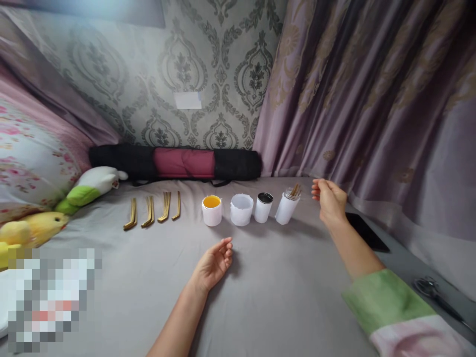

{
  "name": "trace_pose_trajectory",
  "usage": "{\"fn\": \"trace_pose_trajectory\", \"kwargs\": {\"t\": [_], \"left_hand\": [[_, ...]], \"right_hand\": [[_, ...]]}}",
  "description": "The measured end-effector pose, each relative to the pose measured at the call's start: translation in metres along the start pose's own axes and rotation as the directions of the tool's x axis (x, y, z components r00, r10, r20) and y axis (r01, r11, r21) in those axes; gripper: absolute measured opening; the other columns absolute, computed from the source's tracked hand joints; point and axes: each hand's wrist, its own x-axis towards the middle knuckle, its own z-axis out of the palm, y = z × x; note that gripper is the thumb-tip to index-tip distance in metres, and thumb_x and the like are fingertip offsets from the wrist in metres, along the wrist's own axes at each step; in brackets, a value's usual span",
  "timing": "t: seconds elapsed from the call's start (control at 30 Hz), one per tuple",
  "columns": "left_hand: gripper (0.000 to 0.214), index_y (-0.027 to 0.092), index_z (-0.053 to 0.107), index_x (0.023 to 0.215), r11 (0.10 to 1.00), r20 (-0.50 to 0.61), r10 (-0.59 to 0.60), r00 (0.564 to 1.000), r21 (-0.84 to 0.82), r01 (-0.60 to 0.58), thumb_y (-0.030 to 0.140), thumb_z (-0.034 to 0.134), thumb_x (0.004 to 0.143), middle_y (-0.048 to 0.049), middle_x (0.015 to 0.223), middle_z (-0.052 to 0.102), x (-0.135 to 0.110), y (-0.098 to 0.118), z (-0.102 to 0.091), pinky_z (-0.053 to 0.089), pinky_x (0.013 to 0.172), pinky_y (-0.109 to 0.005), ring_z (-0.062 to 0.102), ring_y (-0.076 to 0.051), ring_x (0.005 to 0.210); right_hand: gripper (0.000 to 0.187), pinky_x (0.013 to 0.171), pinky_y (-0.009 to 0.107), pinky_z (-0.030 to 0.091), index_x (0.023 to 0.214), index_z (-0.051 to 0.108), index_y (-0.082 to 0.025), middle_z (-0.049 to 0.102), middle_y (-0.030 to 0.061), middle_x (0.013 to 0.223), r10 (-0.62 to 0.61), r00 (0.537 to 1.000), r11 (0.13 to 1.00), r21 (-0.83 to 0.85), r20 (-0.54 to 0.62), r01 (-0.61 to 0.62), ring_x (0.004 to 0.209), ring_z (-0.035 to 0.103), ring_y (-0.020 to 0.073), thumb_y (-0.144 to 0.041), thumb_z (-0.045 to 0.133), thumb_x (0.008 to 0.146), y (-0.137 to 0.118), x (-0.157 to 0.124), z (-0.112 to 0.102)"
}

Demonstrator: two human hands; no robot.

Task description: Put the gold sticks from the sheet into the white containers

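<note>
My left hand (215, 265) rests palm up over the grey sheet, its fingers loosely curled and nothing seen in them. It is nearest to a white-wrapped cup with an orange-yellow inside (211, 214) and a translucent white cup (241, 210). My right hand (330, 201) hovers right of a white-wrapped glass jar (285, 210), apart from it, fingers bent and no object visible. Thin gold-brown sticks (296, 190) lean out of this tilted-looking jar. Beside it stands a white-wrapped cup with a dark inside (263, 210). Gold-coloured bent rods (164, 209) lie in several small groups to the left.
A long black and maroon bag (184, 162) lies along the wall. Plush toys (91, 186) and a blurred-out item (55, 297) are at left. At right are a flat black tablet-like object (366, 232), a dark object with a cable (431, 287) and a purple curtain (334, 99).
</note>
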Motion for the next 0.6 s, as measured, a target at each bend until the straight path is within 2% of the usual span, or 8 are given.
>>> {"fn": "trace_pose_trajectory", "kwargs": {"t": [0.13,0.3,0.43,0.6], "left_hand": [[0.016,0.01,0.055,0.092,1.0,-0.006,0.001,1.0,-0.001,-0.001,0.013,0.055,0.076,-0.0021,0.071,0.056,-0.001,0.0,0.0,0.043,0.046,-0.017,0.051,-0.006,0.055],[0.016,0.011,0.055,0.091,1.0,-0.013,0.011,1.0,0.012,-0.011,0.013,0.055,0.076,-0.002,0.071,0.055,-0.001,0.0,0.0,0.042,0.046,-0.016,0.051,-0.006,0.055],[0.015,0.011,0.055,0.091,1.0,-0.013,0.013,1.0,0.019,-0.013,0.014,0.055,0.076,-0.0015,0.071,0.054,-0.002,-0.001,0.002,0.04,0.045,-0.016,0.051,-0.006,0.055],[0.014,0.011,0.055,0.09,0.996,-0.02,0.064,0.998,0.058,-0.062,0.015,0.055,0.076,-0.0008,0.071,0.054,-0.006,-0.001,0.006,0.04,0.045,-0.016,0.05,-0.005,0.054]], "right_hand": [[0.023,0.041,0.016,0.037,0.073,0.061,-0.015,0.055,-0.0009,0.062,0.047,0.998,0.997,0.065,0.047,-0.05,0.049,0.048,0.0054,-0.036,0.056,0.067,0.005,-0.022,-0.004],[0.024,0.043,0.018,0.036,0.071,0.059,-0.016,0.053,-0.001,0.061,0.157,0.969,0.981,0.085,0.189,-0.175,0.05,0.048,0.0068,-0.04,0.057,0.069,0.02,-0.068,-0.001],[0.027,0.044,0.018,0.036,0.072,0.058,-0.016,0.054,0.0004,0.063,0.283,0.905,0.948,0.05,0.316,-0.314,0.053,0.049,0.008,-0.043,0.056,0.07,0.039,-0.11,0.012],[0.03,0.042,0.018,0.034,0.069,0.056,-0.016,0.053,0.0001,0.06,0.401,0.791,0.897,-0.021,0.463,-0.442,0.05,0.047,0.0077,-0.045,0.053,0.071,0.055,-0.152,0.037]]}}
